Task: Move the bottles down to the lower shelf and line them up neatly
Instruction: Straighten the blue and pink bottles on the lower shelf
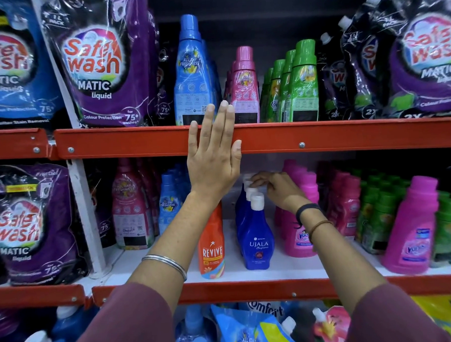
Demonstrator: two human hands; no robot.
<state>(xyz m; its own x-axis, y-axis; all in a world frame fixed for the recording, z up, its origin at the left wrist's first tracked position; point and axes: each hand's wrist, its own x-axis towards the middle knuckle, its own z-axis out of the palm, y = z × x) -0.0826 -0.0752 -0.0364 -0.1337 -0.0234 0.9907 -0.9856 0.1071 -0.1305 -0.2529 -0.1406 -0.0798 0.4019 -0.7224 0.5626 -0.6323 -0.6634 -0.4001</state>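
Left hand (213, 156) flat, right hand (277, 189) on three Ujala bottles (255, 236)

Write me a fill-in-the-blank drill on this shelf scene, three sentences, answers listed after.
1. The left hand lies flat against the ____ shelf rail.
2. The right hand touches the white caps of the ____ Ujala bottles.
3. Left of the Ujala bottles stands an orange bottle labelled ____.

Answers: red; blue; Revive

Glossy painted-metal red shelf rail (321, 137); shiny crinkled plastic detergent pouches (106, 62) at ten o'clock; smooth glossy plastic blue bottle (257, 236).
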